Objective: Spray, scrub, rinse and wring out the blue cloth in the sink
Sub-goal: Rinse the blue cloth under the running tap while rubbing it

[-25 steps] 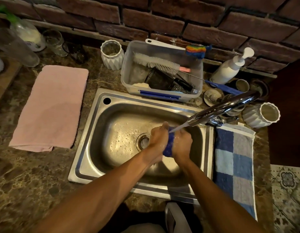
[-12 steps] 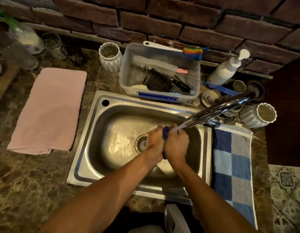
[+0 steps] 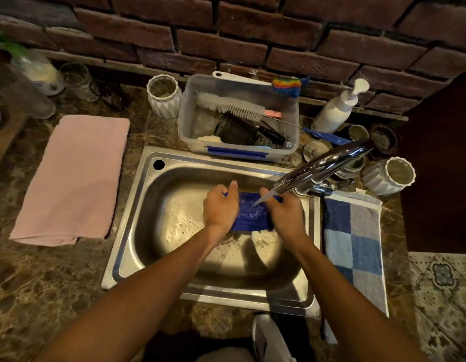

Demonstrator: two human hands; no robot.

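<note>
**Cloth under running tap**

Over the sink [image 3: 127, 228] basin, left hand [image 3: 221, 207] and right hand [image 3: 285, 214] — set apart — each grip one end of the blue cloth [image 3: 251, 214], spread between them. Beyond, the faucet [image 3: 323, 163] streams onto it.

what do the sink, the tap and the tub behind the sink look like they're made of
Sink: brushed stainless steel, by its dull grey sheen.
Tap: polished chrome-look metal, with mirror-like highlights.
Tub: clear plastic, probably; the brushes show through its wall.
</note>
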